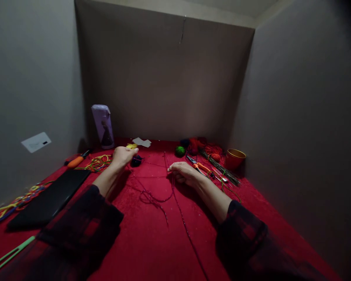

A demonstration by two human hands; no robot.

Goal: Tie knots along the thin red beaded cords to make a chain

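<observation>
A thin, dark purplish-red cord [183,223] with light flecks runs up the red cloth toward my right hand. My right hand [185,173] is closed, its thumb and fingertips pinching the cord. A loose loop and a free end of cord [148,197] lie between my two hands. My left hand [123,157] is closed too, with a strand of cord trailing from under its fingers; the exact grip is partly hidden. Thin strands stretch between the hands. Just beside the left fingers sits a dark ball of yarn [136,160], and some yellow yarn [132,146] shows behind them.
Left are a black flat slab [51,199], coloured yarns [98,163], an orange-handled tool [75,162], a green plastic needle-like tool [13,255] and a purple case [103,127]. Right are a green ball [180,151], orange-handled pliers [203,168], thin sticks [222,168] and a red-gold bowl [234,158].
</observation>
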